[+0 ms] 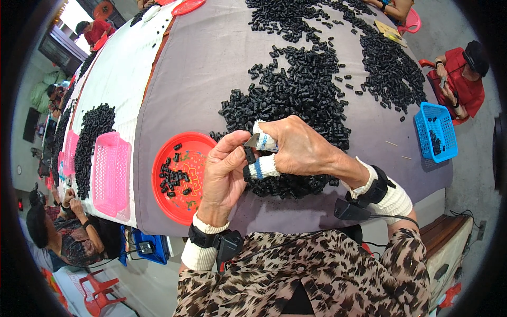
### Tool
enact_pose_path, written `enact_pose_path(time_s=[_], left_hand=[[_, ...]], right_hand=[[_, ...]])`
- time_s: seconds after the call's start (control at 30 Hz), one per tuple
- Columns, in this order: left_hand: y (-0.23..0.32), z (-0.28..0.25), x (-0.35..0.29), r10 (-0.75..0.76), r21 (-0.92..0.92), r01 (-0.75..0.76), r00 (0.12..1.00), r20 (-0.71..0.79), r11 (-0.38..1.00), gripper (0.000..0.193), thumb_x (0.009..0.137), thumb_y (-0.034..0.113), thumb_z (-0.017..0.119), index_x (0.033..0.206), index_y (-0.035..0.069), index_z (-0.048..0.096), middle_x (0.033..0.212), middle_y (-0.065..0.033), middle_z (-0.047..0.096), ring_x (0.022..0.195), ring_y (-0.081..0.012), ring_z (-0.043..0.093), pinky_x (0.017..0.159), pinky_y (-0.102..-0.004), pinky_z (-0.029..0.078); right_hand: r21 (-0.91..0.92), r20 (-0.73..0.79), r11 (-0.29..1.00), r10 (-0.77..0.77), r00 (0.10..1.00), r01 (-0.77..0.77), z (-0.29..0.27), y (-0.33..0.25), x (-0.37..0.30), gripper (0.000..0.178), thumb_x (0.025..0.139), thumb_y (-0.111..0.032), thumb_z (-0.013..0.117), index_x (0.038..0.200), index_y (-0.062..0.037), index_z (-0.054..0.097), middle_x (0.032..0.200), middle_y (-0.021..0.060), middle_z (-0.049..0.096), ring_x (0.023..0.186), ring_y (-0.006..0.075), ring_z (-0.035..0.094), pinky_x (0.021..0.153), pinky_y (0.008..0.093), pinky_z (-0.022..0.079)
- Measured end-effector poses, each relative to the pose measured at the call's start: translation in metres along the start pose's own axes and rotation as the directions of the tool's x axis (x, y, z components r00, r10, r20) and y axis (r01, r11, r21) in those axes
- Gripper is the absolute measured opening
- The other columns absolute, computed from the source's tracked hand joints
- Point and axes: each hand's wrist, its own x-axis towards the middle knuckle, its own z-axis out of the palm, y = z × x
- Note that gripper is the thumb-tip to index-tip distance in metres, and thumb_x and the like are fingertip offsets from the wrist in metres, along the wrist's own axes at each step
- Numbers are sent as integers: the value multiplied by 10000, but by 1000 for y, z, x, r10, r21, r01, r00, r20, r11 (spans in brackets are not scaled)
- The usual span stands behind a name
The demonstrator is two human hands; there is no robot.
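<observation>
Black piece (250,155), right of the red plate (158,161), is being pinched by the left hand (222,169); the right hand (298,145) is gripping a small blade (253,140), and steadiness is likely protecting that thumb.

The right hand (300,148) is covering the rear of the blade (253,140); fingers (233,160) are partly hiding the black piece (250,155); the left hand (222,174) is partly blocking the red plate (157,179); the top edge is cutting off the far heap (285,16), the bottom edge the shirt (243,280)
</observation>
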Motion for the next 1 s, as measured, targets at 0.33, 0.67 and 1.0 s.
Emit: enact_pose_path(time_s=[0.33, 0.67, 1.0], left_hand=[[-3, -3, 1, -5, 26, 4, 1000, 8, 1000, 231, 837, 38, 574, 1060, -18, 557, 995, -110, 622, 901, -185, 615, 802, -317, 514], [-5, -3, 0, 27, 28, -27, 999, -32, 999, 199, 851, 41, 559, 1041, -20, 562, 976, -104, 624, 887, -172, 610, 799, -295, 505], [-1, 6, -1, 48, 154, -33, 994, -98, 987, 167, 838, 30, 576, 998, -15, 581, 916, -69, 624, 838, -126, 596, 763, -252, 479]], right_hand=[[-80, 57, 997, 15, 998, -10, -2, 4, 1, 376, 661, -248, 741, 653, -11, 450, 548, 55, 502, 495, 146, 477, 480, 321, 383], [-181, 56, 980, -78, 995, 87, 1, 10, 1, 326, 696, -230, 698, 672, 5, 472, 567, 126, 542, 476, 232, 514, 482, 344, 397], [-141, 85, 990, 42, 995, -30, -4, -5, 1, 186, 660, -110, 617, 719, 41, 526, 646, 218, 579, 595, 375, 580, 550, 421, 437]])
